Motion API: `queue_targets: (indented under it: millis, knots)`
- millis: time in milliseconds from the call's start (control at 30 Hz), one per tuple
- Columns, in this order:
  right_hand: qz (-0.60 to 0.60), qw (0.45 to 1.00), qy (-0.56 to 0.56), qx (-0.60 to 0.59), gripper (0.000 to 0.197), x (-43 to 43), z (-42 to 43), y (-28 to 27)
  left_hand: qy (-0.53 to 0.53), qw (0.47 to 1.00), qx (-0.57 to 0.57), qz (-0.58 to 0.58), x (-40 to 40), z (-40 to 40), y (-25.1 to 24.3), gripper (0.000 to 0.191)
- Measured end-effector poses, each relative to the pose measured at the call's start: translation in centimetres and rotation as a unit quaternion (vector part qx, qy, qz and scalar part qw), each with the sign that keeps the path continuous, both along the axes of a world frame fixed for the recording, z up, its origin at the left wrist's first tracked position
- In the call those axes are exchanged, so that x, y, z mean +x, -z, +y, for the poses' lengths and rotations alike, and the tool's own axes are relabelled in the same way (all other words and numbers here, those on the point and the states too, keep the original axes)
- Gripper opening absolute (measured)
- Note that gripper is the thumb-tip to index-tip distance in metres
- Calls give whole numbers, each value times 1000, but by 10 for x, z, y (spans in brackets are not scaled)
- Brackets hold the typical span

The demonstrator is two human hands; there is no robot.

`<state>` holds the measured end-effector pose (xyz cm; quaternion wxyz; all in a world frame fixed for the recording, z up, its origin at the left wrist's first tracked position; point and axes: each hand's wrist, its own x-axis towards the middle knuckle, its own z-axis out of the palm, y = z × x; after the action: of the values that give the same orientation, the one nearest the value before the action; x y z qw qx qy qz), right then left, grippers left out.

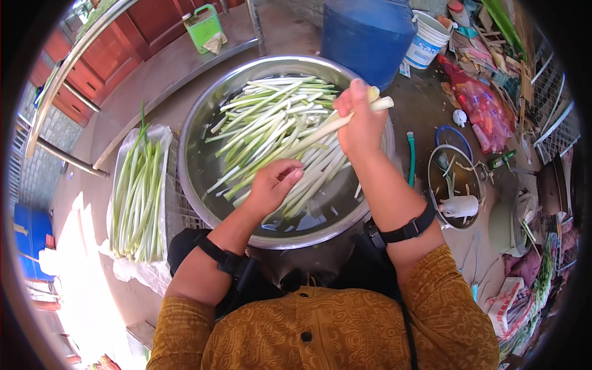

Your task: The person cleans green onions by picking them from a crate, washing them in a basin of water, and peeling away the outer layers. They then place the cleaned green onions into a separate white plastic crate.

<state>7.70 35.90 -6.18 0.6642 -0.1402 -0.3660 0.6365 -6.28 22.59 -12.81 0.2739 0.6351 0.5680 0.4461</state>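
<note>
A wide metal basin (196,196) of water stands before me, with many cut green-and-white vegetable stalks (259,134) lying in it. Over its right side my right hand (363,122) is closed around thick pale stalks (323,131). Two cut ends stick out past the thumb, and the stalks slope down leftward toward my other hand. My left hand (276,182) hovers low over the pile, fingers loosely curled and thumb apart, with nothing visible between them. Its underside is hidden, so any contact with the stalks there cannot be seen.
Left of the basin, more long green stalks (138,199) lie in a plastic-lined tray (166,143). A blue barrel (365,41) stands behind the basin, beside a white bucket (428,41). To the right are a green hose (410,157) and a bucket of murky water (432,185).
</note>
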Motion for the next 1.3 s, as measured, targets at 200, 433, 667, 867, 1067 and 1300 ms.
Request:
queue_targets:
  millis: [200,433,667,867,1067,1300]
  knots:
    - [-212,887,-27,409,17,-14,-55,-18,153,843,-234,-459,11,-1,-12,55]
    - [-217,768,-53,600,31,-32,-77,-9,108,738,-158,-647,4,-6,-14,40]
    - [-297,708,-96,633,26,-31,-83,17,75,698,-256,-665,-7,-8,-25,38]
    - [-351,674,-124,638,19,-27,-87,26,42,646,-271,-712,-21,-6,-21,47]
    - [-410,621,-141,654,18,-21,-88,35,21,698,-274,-661,-28,-4,-15,34]
    - [-472,599,-174,623,34,-11,-90,33,-52,791,-259,-553,-39,3,-13,24]
